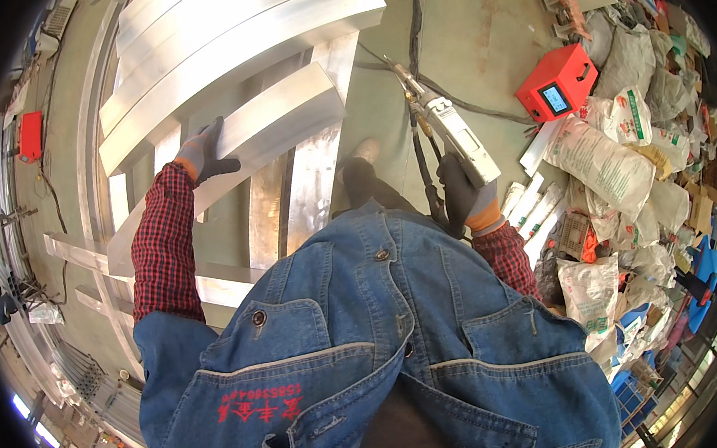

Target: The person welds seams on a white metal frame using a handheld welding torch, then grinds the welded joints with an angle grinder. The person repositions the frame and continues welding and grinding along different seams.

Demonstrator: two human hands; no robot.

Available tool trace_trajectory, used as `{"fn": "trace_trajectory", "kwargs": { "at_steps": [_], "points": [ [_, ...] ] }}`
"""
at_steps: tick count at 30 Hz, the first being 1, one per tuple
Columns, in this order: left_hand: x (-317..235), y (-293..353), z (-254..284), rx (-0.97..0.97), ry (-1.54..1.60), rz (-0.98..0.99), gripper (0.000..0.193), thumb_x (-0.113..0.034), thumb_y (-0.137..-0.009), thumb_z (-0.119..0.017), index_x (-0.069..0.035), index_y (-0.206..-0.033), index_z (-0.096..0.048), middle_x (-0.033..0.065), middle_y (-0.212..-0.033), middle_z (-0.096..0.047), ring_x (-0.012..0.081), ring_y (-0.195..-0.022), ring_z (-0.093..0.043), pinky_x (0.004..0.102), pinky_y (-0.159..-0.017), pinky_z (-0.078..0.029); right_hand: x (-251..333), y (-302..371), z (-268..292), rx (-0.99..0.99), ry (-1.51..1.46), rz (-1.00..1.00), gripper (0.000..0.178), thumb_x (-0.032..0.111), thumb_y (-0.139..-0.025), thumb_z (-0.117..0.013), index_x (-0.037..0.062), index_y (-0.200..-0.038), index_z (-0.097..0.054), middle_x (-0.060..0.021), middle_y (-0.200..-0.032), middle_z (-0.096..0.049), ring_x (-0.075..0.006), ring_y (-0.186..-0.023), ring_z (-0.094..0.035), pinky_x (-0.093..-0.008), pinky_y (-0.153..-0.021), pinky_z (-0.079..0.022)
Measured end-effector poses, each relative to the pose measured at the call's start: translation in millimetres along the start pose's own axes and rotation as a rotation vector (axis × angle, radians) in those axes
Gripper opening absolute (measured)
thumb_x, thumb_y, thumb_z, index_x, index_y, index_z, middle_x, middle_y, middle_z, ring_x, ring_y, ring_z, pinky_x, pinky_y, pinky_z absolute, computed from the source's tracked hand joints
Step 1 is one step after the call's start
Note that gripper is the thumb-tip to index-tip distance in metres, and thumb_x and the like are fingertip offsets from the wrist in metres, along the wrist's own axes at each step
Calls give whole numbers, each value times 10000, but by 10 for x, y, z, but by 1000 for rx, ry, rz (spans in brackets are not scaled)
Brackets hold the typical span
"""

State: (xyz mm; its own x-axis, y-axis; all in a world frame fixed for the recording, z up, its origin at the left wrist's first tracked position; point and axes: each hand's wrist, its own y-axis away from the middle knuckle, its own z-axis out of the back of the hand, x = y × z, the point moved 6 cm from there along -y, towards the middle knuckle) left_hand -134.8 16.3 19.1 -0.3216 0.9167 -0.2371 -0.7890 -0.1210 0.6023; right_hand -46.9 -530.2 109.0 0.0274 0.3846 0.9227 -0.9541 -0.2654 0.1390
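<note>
Aluminium everywhere: long pale silver aluminium beams [250, 22] stacked across the upper frame, laid over upright silver cross-pieces on the grey-green concrete floor [479, 38]. Heaped along the right edge, white woven sacks [602, 163] in a loose pile, with scraps of cardboard and blue crates further down. Filling the lower centre, a blue denim jacket [368, 349] with red checked sleeves showing at both arms. Just beside the sacks on the floor, a red box-shaped machine with a small screen [558, 82] and a handle on top. Near the sacks too, a few short white bars [534, 202] lying side by side.

Right hand [461, 195], in a dark glove with an orange cuff, fingers clamped around the long grey-white handheld torch [447, 124], nozzle angled up and away toward the floor, just beside the end of one cross-piece. Black cable [414, 17] trailing from the torch across the floor toward the top. Left hand [210, 156], gloved the same, fingers spread flat and pressing on the lower silver aluminium beam [283, 116], closed on nothing. Dark shoe [359, 178] planted between the two hands.
</note>
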Motion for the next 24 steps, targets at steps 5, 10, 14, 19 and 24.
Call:
{"fn": "trace_trajectory", "kwargs": {
  "at_steps": [5,10,14,19,24],
  "points": [
    [197,-110,26,-56,230,-82,1129,-579,-895,-944,-138,-1806,-442,209,-1753,-567,402,-1558,-601,463,-1285,-504,15,21,-21,88,31,-90,387,149,-1115,-744,23,-1477,-685,-60,-1128,-770,-120,-971,-677,-336,-850,-583],
    [600,-374,20,-111,178,140,853,-631,-1012,-836,-226,-1725,-600,182,-1690,-651,353,-1551,-619,457,-1290,-485,77,-12,-38,99,46,-61,381,154,-1118,-743,24,-1472,-688,-65,-1132,-774,-120,-976,-678,-332,-854,-583],
    [842,-584,-71,-207,375,170,747,-580,-1049,-805,-238,-1690,-634,204,-1578,-737,369,-1439,-706,474,-1219,-535,86,-19,-59,114,38,-119,380,157,-1118,-749,23,-1468,-689,-57,-1119,-775,-117,-951,-683,-325,-834,-584],
    [673,-598,28,-333,267,150,688,-482,-1046,-824,-209,-1657,-663,207,-1539,-743,396,-1406,-708,486,-1201,-556,184,-77,-81,72,-14,-36,237,170,-1105,-743,-10,-1259,-735,-66,-948,-769,-139,-805,-704,-347,-690,-572],
    [-662,-384,290,-732,-164,-231,589,-348,-1032,-830,-189,-1587,-712,163,-1298,-774,410,-1194,-745,503,-1068,-614,325,-251,-170,141,179,63,388,240,-1109,-787,26,-1426,-726,-145,-1015,-832,-198,-893,-804,-380,-781,-618]
  ]
}}
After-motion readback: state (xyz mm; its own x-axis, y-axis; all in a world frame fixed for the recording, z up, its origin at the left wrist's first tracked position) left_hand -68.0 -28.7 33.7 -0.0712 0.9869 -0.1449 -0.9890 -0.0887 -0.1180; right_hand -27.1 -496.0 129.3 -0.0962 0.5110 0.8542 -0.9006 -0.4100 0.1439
